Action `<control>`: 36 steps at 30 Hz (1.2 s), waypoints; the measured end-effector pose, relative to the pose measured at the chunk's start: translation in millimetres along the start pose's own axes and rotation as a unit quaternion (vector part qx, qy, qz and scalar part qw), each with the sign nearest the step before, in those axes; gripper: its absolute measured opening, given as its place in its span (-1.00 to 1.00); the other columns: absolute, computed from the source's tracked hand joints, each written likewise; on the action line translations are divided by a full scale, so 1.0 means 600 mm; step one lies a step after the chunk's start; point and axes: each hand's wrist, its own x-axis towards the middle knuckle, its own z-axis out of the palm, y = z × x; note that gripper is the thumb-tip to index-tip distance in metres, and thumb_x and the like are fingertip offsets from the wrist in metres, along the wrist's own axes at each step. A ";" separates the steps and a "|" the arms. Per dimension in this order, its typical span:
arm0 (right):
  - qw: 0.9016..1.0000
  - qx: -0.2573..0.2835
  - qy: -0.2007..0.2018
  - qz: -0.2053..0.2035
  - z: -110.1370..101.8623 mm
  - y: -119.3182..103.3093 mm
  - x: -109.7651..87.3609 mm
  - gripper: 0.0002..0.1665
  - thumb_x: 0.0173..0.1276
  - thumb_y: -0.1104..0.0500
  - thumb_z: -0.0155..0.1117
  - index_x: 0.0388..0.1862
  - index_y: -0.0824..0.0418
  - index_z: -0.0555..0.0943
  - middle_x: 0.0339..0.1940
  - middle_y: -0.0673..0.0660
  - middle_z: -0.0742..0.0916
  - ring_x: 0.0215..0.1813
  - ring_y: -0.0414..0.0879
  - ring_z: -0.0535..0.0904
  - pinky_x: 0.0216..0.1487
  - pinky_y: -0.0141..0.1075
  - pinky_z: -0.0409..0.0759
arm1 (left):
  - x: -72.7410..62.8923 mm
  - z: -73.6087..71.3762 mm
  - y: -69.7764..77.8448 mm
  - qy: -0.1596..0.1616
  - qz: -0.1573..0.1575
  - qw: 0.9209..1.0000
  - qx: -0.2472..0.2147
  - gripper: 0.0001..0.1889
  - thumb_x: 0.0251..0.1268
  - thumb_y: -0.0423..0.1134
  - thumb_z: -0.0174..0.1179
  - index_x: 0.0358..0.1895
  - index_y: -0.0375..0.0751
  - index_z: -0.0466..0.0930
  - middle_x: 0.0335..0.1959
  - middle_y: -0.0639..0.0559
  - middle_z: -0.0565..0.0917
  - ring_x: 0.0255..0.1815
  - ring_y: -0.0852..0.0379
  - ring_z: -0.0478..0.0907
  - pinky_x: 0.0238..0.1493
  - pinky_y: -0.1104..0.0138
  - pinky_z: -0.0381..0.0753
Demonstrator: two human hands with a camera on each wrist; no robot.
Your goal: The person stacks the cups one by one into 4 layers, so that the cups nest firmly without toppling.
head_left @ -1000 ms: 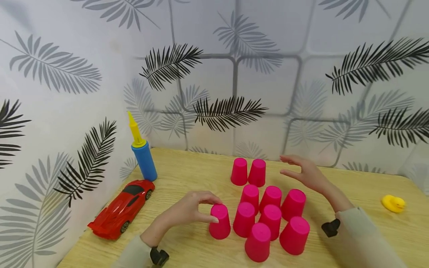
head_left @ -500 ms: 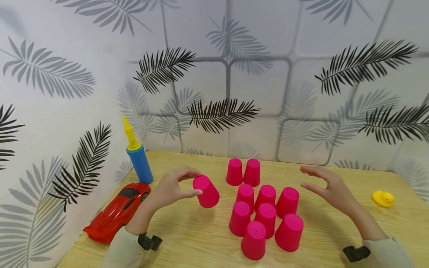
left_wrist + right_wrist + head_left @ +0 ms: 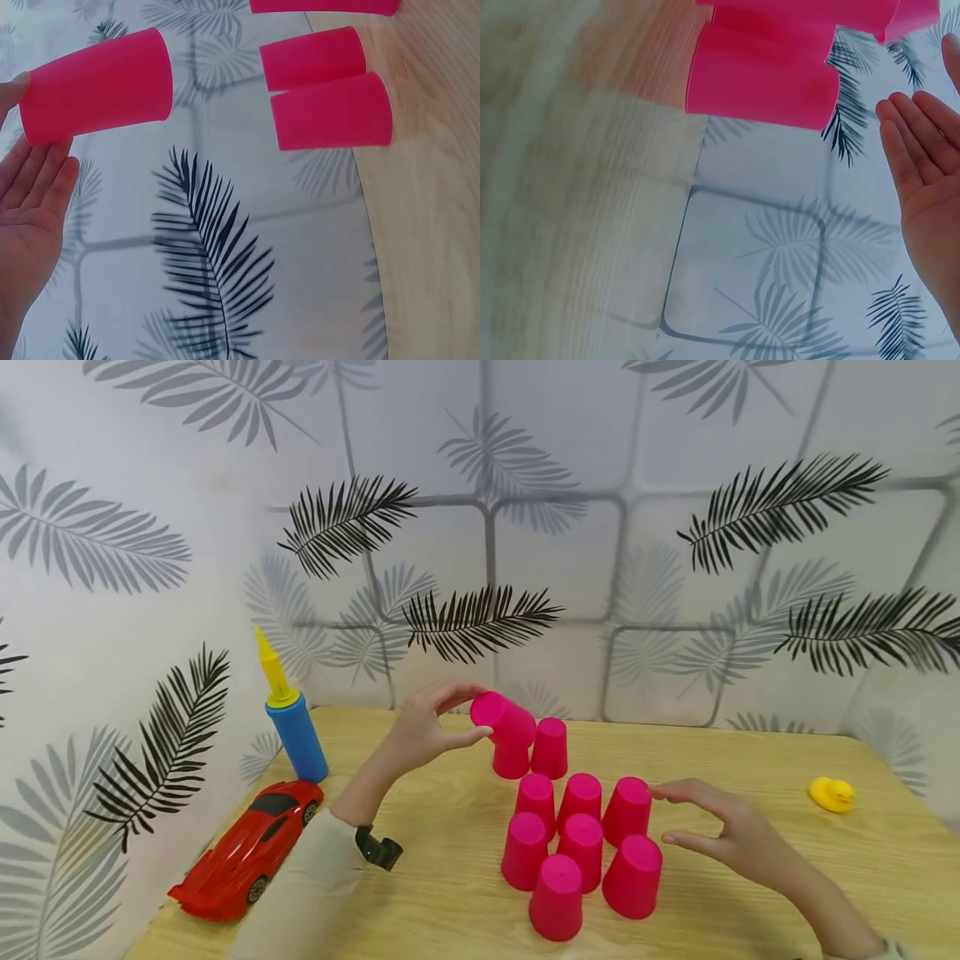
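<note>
My left hand (image 3: pixel 423 731) pinches a pink cup (image 3: pixel 504 718) near its closed end, fingertips on one side and thumb on the other. Tilted, that cup overlaps one of the two upside-down cups at the back in the head view; the left wrist view shows it raised clear of the standing pair (image 3: pixel 334 112). In front, several more pink cups (image 3: pixel 581 843) stand upside down in a close group. To their right, my right hand (image 3: pixel 738 835) has its fingers extended and thumb apart, holding nothing. Its fingertips are close to the right-hand cup (image 3: pixel 627 810); contact cannot be made out.
A red toy car (image 3: pixel 251 847) sits at the left of the wooden table (image 3: pixel 420 893), with a blue and yellow hand pump (image 3: pixel 296 735) upright behind it. At the far right is a yellow rubber duck (image 3: pixel 831 794). A leaf-patterned wall (image 3: pixel 555 560) borders the table's back.
My left hand has lifted a cup from the front group's left side and carried it back to the rear pair, tilting it. My right hand moved away rightward, then came back toward the cups.
</note>
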 end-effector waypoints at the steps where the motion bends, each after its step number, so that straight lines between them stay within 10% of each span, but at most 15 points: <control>1: 1.000 0.000 -0.009 -0.004 0.001 -0.005 -0.002 -0.25 -0.22 0.37 0.62 0.09 0.25 0.63 -0.05 0.05 0.75 0.05 -0.44 0.60 0.13 -0.70 0.50 | 0.010 0.007 0.000 -0.007 -0.001 1.000 0.001 -0.49 0.08 -0.29 0.45 0.13 -0.26 0.55 0.07 -0.11 0.66 0.17 -0.02 0.62 0.25 0.30 0.60; 9: 0.996 0.017 -0.091 -0.013 0.009 -0.026 -0.015 -0.34 0.01 0.14 0.58 0.14 0.17 0.60 0.00 -0.02 0.74 0.03 -0.26 0.64 0.09 -0.65 0.54 | 0.085 0.062 0.000 -0.068 0.008 0.998 -0.013 -0.50 0.10 -0.30 0.43 0.14 -0.30 0.54 0.08 -0.15 0.64 0.19 -0.03 0.62 0.26 0.25 0.59; 18: 0.995 0.045 -0.093 0.000 0.018 -0.025 -0.021 -0.37 0.04 0.13 0.55 0.14 0.19 0.60 -0.03 0.04 0.74 -0.03 -0.23 0.65 0.04 -0.70 0.53 | 0.143 0.125 -0.011 -0.125 0.001 0.991 0.041 -0.50 0.14 -0.21 0.42 0.14 -0.27 0.53 0.08 -0.10 0.63 0.15 0.02 0.61 0.26 0.31 0.59; 25: 0.992 0.034 -0.116 0.025 0.027 -0.027 -0.025 -0.42 0.13 0.07 0.50 0.14 0.14 0.60 -0.02 0.03 0.75 0.02 -0.20 0.65 -0.01 -0.52 0.67 | 0.160 0.165 -0.024 -0.177 0.002 0.977 0.117 -0.51 0.13 -0.15 0.43 0.11 -0.24 0.55 0.05 -0.08 0.66 0.11 0.02 0.63 0.20 0.30 0.63; 36: 0.990 0.030 -0.127 0.049 0.022 -0.032 -0.023 -0.46 0.18 0.01 0.45 0.14 0.13 0.60 -0.03 0.04 0.75 0.00 -0.19 0.67 -0.09 -0.32 0.75 | 0.176 0.211 -0.049 -0.245 0.013 0.965 0.094 -0.55 0.16 -0.21 0.41 0.09 -0.31 0.54 0.05 -0.13 0.66 0.16 0.01 0.64 0.20 0.28 0.64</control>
